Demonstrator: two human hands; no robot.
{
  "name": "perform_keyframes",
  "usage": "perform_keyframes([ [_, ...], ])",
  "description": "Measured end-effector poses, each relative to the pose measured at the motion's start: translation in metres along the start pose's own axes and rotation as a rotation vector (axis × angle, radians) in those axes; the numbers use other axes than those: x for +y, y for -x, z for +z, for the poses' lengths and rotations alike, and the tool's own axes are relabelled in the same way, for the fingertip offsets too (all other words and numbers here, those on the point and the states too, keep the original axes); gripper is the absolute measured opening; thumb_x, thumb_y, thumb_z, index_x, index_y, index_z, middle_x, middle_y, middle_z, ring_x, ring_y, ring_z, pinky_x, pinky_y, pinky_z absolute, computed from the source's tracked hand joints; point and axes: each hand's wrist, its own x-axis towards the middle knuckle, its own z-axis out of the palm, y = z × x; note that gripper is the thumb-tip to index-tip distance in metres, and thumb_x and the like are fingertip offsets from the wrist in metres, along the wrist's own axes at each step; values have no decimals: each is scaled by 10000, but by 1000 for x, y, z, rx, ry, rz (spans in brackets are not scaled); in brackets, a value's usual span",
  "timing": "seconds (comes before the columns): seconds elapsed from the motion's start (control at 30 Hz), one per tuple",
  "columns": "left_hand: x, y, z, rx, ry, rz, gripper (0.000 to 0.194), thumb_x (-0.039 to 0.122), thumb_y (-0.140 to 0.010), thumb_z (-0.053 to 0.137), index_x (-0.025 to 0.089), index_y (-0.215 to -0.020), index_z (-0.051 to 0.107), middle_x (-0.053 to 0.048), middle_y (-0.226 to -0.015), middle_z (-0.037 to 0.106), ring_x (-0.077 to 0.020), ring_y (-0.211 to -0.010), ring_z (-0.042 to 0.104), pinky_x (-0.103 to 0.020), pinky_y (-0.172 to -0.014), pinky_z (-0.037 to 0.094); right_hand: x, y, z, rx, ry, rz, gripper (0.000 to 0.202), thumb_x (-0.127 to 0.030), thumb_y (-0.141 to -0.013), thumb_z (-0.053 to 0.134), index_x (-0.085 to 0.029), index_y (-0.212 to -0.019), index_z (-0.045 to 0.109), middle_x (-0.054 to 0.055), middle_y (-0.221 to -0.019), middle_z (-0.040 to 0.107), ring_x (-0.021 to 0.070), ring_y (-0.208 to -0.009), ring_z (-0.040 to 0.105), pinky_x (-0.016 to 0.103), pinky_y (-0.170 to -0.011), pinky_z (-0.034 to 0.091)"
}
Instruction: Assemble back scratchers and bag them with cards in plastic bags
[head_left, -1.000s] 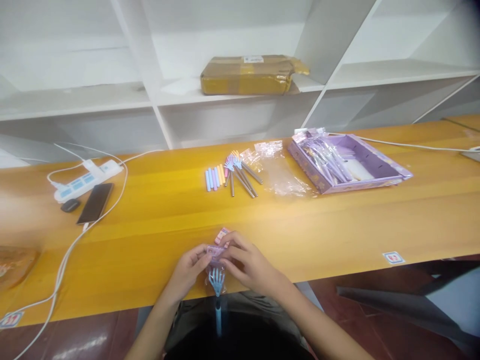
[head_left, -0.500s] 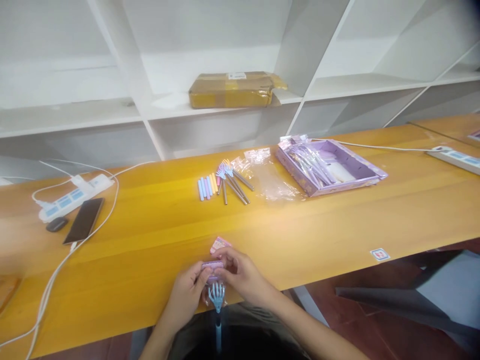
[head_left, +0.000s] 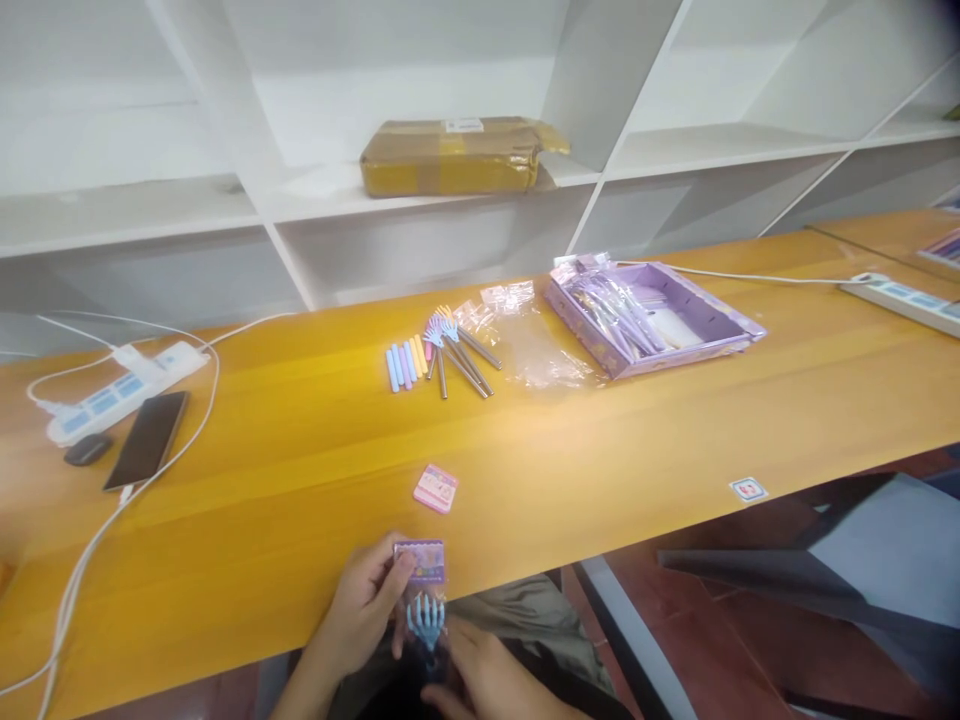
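My left hand (head_left: 366,605) pinches a purple header card (head_left: 420,562) with its thumb in front. Below the card is a light-blue hand-shaped back scratcher (head_left: 427,618), in what looks like clear plastic, its fingers pointing up. Lower down, my right hand (head_left: 480,665) closes around the scratcher's handle end, where the grip is partly blurred and dark. A pink card (head_left: 436,488) lies flat on the table just beyond my hands. Farther back, several more back scratchers (head_left: 457,355) with metal rods lie fanned out beside a row of pastel sticks (head_left: 406,363).
A purple tray (head_left: 705,345) with wrapped items stands at the back right, beside clear plastic bags (head_left: 536,340). A phone (head_left: 148,440), power strip (head_left: 127,390) and white cables lie on the left. A taped carton (head_left: 450,160) sits on the shelf.
My right hand has moved from the purple card down to the scratcher's handle. My left hand still holds the card, now more in view. The pink card is uncovered.
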Motion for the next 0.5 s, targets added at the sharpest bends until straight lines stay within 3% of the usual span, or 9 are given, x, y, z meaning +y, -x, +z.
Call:
perform_keyframes([
  [0.13, -1, -2, -5, -70, 241, 118, 735, 852, -969, 389, 182, -1063, 675, -63, -789, 727, -168, -522, 671, -255, -440, 546, -19, 6, -21, -44, -36, 0, 171, -235, -954, 653, -267, -1115, 702, 38, -985, 733, 181, -727, 690, 282, -706, 586],
  [0.23, 0, -6, -5, -57, 297, 144, 798, 914, -916, 386, 185, -1065, 675, -100, -859, 748, -190, -562, 689, -266, -424, 546, -49, 19, -79, 161, -48, -6, 184, -375, -1073, 563, -305, -1204, 671, 44, -998, 733, 204, -811, 708, 312, -731, 603],
  [0.33, 2, -10, -2, -36, 219, 143, 791, 889, -940, 365, 171, -1058, 678, -115, -867, 737, -190, -585, 680, -281, -459, 563, -74, 21, -183, 567, 159, -59, 370, -466, -1089, 541, -334, -1433, 570, 86, -1165, 702, 222, -901, 673, 361, -787, 589],
  [0.37, 2, -11, -1, -22, 180, 136, 780, 867, -959, 353, 167, -1061, 679, -118, -870, 731, -192, -602, 681, -287, -478, 571, -81, 17, -226, 708, 232, -99, 438, -492, -1087, 538, -317, -1488, 519, 80, -1082, 684, 206, -798, 630, 354, -721, 566],
  [0.43, 4, -12, 0, 10, 119, 112, 760, 833, -988, 330, 161, -1065, 678, -122, -875, 723, -201, -632, 685, -298, -507, 580, -90, 3, -315, 962, 429, -134, 517, -488, -1065, 603, -237, -1502, 486, 62, -959, 649, 161, -658, 528, 326, -635, 494],
  [0.5, 5, -13, 0, 37, 99, 87, 749, 816, -1000, 314, 162, -1063, 674, -118, -869, 713, -207, -637, 683, -305, -514, 578, -95, -19, -395, 1144, 678, -24, 537, -435, -1091, 580, -118, -1507, 462, 111, -992, 684, 140, -715, 562, 338, -723, 493],
])
